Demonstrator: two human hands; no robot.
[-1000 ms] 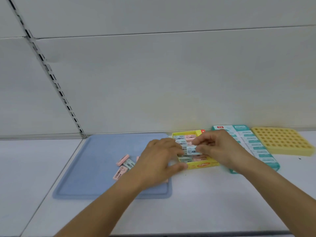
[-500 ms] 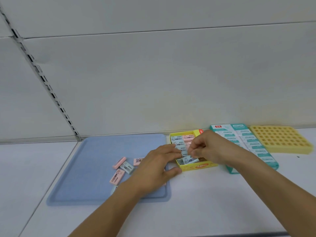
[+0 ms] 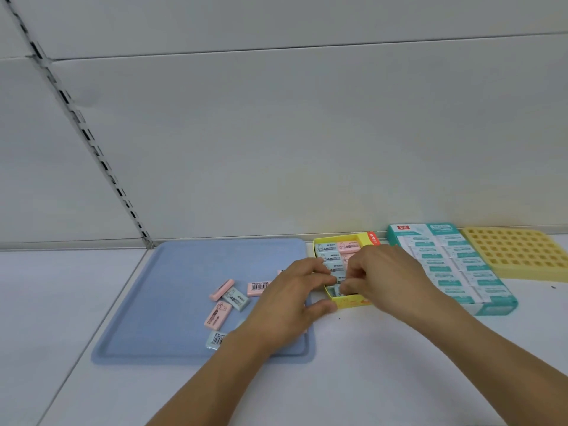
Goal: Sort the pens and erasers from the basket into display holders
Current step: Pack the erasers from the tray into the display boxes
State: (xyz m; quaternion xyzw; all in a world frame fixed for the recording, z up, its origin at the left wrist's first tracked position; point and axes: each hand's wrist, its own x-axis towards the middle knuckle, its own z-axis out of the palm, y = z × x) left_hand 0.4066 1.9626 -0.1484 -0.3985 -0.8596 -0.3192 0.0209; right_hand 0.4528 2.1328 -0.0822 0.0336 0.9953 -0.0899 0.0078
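Eraser [image 3: 335, 291], light blue, at near end of yellow box [image 3: 353, 302], right hand [image 3: 381, 272] fingers pinching it, seating it in row. Left hand [image 3: 292, 299] steadies box, thumb on near wall, fingers curled at left rim. Step: filling box. Next: release, reach left for loose erasers [image 3: 229, 299] on blue tray [image 3: 172, 302].

Yellow display box [image 3: 353, 301], open-topped, partly filled with flat-lying blue and pink erasers [image 3: 333, 257]. Five loose erasers [image 3: 217, 315], pink and blue, scattered flat on blue tray [image 3: 172, 272], just left of box.
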